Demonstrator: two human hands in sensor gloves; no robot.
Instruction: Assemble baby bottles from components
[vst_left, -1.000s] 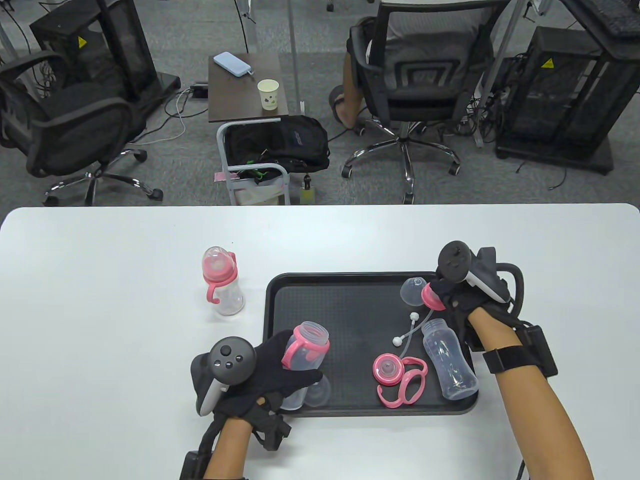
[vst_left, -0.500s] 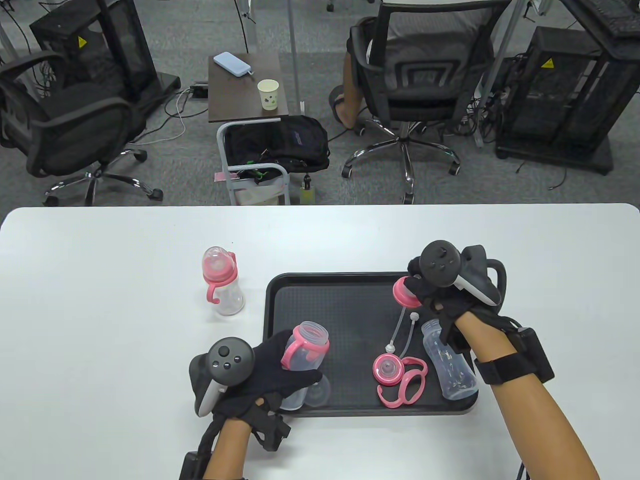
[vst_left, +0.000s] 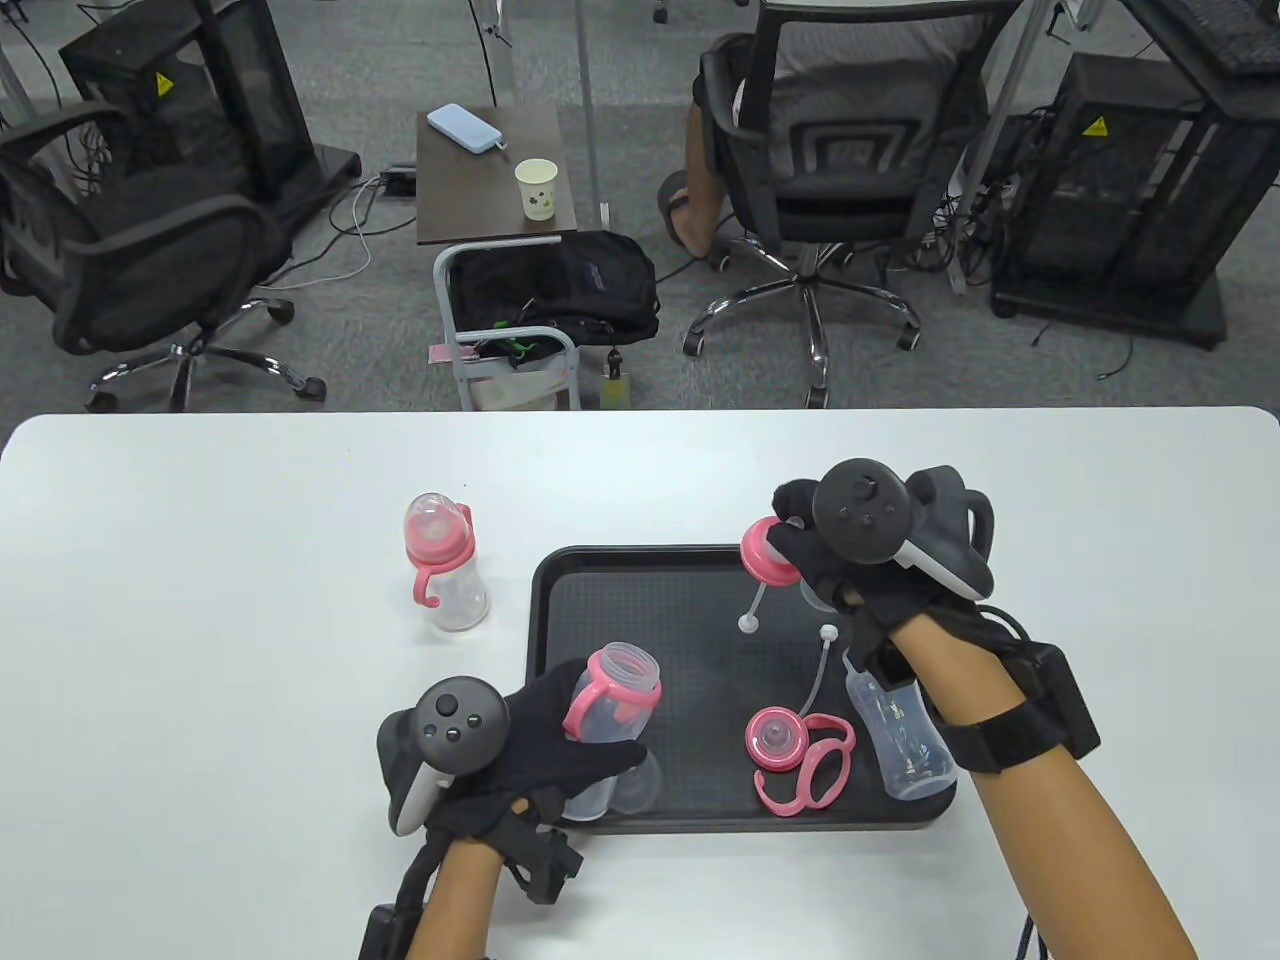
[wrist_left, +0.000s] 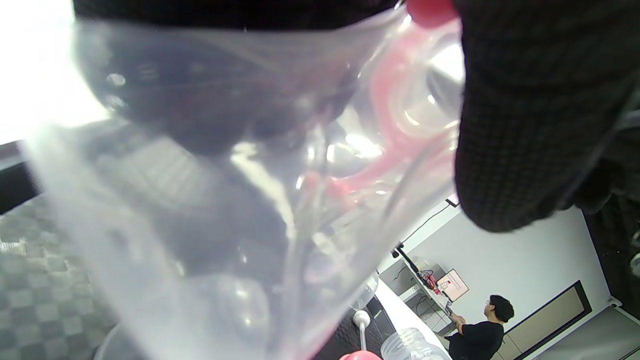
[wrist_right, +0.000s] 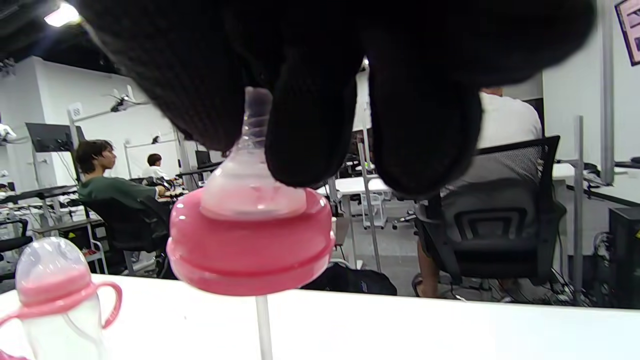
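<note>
My left hand grips an open clear bottle with a pink handle ring at the black tray's near left corner; in the left wrist view the bottle fills the frame. My right hand holds a pink collar with nipple above the tray's far right, a straw hanging below it. In the right wrist view my fingers pinch the nipple above the collar. An assembled bottle stands on the table left of the tray.
On the tray lie a second clear bottle, a pink collar with nipple, a pink handle ring, a loose straw and a clear cap beside my left hand. White table surrounds the tray.
My right hand has lifted the pink collar with its straw off the tray's far right corner and carried it left. The left hand and its bottle have stayed put.
</note>
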